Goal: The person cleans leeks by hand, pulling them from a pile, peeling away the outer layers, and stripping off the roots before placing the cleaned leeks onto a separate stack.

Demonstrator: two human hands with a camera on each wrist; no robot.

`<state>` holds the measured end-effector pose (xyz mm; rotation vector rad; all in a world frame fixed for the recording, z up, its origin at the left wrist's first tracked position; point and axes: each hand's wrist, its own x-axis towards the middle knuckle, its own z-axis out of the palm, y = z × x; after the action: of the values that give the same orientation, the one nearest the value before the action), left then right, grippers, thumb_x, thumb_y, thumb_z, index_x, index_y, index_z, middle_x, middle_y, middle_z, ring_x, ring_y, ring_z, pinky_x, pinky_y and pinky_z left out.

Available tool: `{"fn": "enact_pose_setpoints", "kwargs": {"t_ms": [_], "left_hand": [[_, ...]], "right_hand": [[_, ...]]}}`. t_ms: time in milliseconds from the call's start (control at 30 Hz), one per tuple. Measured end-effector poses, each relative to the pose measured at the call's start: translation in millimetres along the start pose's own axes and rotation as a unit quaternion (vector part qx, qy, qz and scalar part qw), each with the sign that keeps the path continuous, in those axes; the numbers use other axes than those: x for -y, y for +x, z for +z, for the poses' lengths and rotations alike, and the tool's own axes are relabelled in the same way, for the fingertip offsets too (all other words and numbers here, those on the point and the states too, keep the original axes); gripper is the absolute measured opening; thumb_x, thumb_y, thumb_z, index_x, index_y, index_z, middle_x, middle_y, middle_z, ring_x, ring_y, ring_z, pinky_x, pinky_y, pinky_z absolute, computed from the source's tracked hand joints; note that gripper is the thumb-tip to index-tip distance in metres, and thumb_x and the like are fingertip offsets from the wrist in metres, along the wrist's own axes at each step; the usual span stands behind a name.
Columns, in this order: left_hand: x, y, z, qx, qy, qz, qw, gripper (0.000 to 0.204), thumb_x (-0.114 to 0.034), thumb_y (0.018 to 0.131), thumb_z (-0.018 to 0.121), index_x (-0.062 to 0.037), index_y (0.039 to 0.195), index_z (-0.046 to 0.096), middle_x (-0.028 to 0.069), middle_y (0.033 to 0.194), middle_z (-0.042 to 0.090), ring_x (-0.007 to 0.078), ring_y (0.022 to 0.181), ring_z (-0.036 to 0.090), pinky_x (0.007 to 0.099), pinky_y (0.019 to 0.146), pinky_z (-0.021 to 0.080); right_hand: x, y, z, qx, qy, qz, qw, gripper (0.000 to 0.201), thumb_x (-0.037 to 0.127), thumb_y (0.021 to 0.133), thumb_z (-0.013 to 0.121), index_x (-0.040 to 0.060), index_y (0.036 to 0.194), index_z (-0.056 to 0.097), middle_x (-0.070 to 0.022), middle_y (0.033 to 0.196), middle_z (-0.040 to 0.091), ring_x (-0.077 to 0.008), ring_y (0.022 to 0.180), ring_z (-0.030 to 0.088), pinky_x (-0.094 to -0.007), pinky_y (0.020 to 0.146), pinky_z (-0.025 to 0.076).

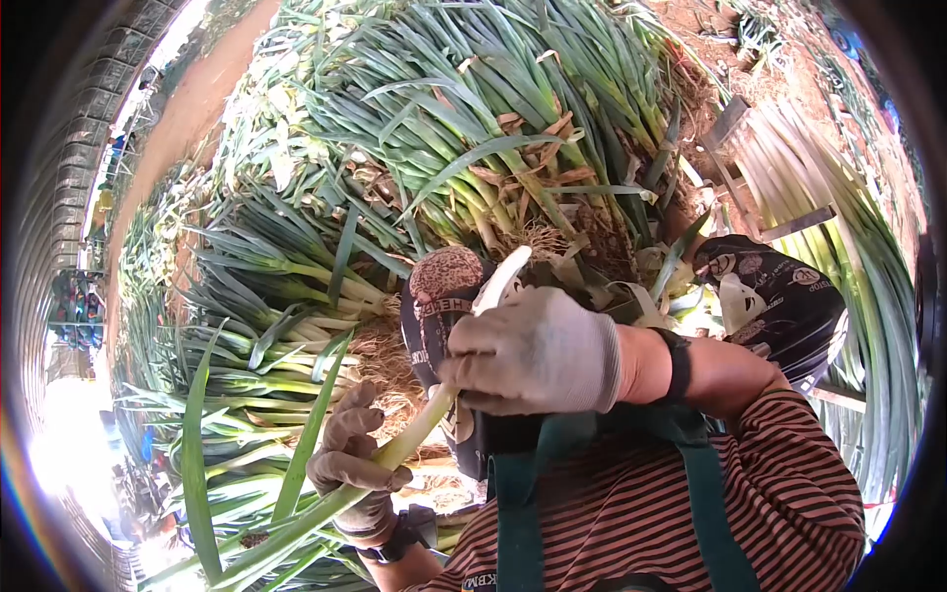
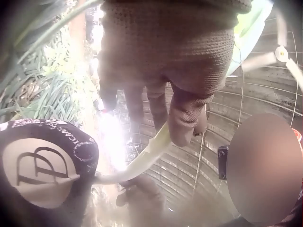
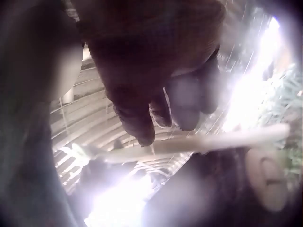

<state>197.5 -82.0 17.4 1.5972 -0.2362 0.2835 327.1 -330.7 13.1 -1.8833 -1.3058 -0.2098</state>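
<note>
One long green onion [image 1: 417, 434] runs slantwise between two gloved hands, white end up and green leaves down to the lower left. The left hand [image 1: 357, 469] grips its green part between thumb and fingers; in the left wrist view this hand [image 2: 165, 61] pinches the stalk [image 2: 147, 158]. Nearer the white end, the right hand [image 1: 543, 350] has bent fingers round the stem, and the tip sticks out beyond them. In the right wrist view, the dark right hand [image 3: 156, 61] is over the pale stalk [image 3: 213, 142]; its exact finger contact is blurred.
Piled green onions [image 1: 473, 128] with roots lie in front and to the left. Peeled stalks [image 1: 799, 168] rest by a metal frame [image 1: 797, 223] at right. Patterned fabric covers the knees [image 1: 774, 296]. Bare soil [image 1: 192, 109] shows at upper left.
</note>
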Motion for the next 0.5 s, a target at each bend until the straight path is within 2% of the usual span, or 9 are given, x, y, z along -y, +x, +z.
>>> {"fn": "enact_pose_setpoints", "kwargs": {"t_ms": [67,100,200,333,433,500], "left_hand": [[-0.7,0.6,2.5,-0.003,0.002,0.012,1.000,0.031,-0.014,0.057,0.090,-0.0185,0.070,0.061,0.0090,0.118,0.065,0.0368,0.127,0.051,0.0546,0.110,0.032],[-9.6,1.9,12.3,-0.060,0.007,-0.016,0.998,0.025,-0.015,0.051,0.089,-0.0178,0.062,0.067,0.0087,0.109,0.069,0.0343,0.123,0.054,0.0503,0.106,0.039],[-11.2,-0.4,16.3,-0.088,0.009,-0.008,0.996,0.028,-0.016,0.050,0.089,-0.0174,0.063,0.064,0.0086,0.106,0.069,0.0351,0.121,0.055,0.0516,0.105,0.040],[-15.8,0.4,19.8,-0.110,0.043,-0.006,0.993,0.032,-0.016,0.049,0.090,-0.0169,0.064,0.062,0.0076,0.100,0.069,0.0353,0.117,0.057,0.0519,0.103,0.041],[-15.6,-1.8,19.6,-0.126,0.047,-0.014,0.991,0.033,-0.015,0.049,0.091,-0.0164,0.064,0.061,0.0069,0.097,0.069,0.0352,0.115,0.059,0.0515,0.102,0.041],[-15.7,-1.8,22.0,-0.143,0.033,-0.022,0.989,0.033,-0.015,0.049,0.091,-0.0160,0.064,0.061,0.0065,0.097,0.070,0.0351,0.114,0.060,0.0512,0.102,0.042]], "right_hand": [[9.5,7.6,1.0,0.020,-0.007,-0.023,1.000,0.033,0.024,0.070,0.076,0.0083,0.098,0.066,-0.0010,0.087,0.058,-0.0153,0.069,0.062,-0.0297,0.054,0.048],[14.1,11.5,0.5,0.031,-0.011,-0.034,0.999,0.033,0.026,0.070,0.075,0.0081,0.096,0.066,-0.0005,0.087,0.057,-0.0150,0.069,0.062,-0.0296,0.054,0.047],[25.6,20.8,3.7,0.039,-0.043,-0.054,0.997,0.030,0.028,0.070,0.071,0.0085,0.091,0.065,0.0003,0.085,0.054,-0.0146,0.068,0.060,-0.0298,0.053,0.047],[31.3,28.7,8.5,0.067,-0.062,-0.044,0.995,0.024,0.027,0.070,0.069,0.0085,0.083,0.061,-0.0021,0.080,0.053,-0.0157,0.067,0.060,-0.0305,0.051,0.046],[46.0,35.1,0.6,0.121,-0.148,-0.038,0.981,0.023,0.026,0.069,0.069,0.0085,0.079,0.059,-0.0032,0.074,0.051,-0.0173,0.063,0.059,-0.0308,0.048,0.045],[58.2,33.0,7.3,0.095,-0.180,-0.017,0.979,0.021,0.024,0.069,0.070,0.0084,0.078,0.059,-0.0042,0.072,0.051,-0.0180,0.061,0.059,-0.0319,0.046,0.045]]}}
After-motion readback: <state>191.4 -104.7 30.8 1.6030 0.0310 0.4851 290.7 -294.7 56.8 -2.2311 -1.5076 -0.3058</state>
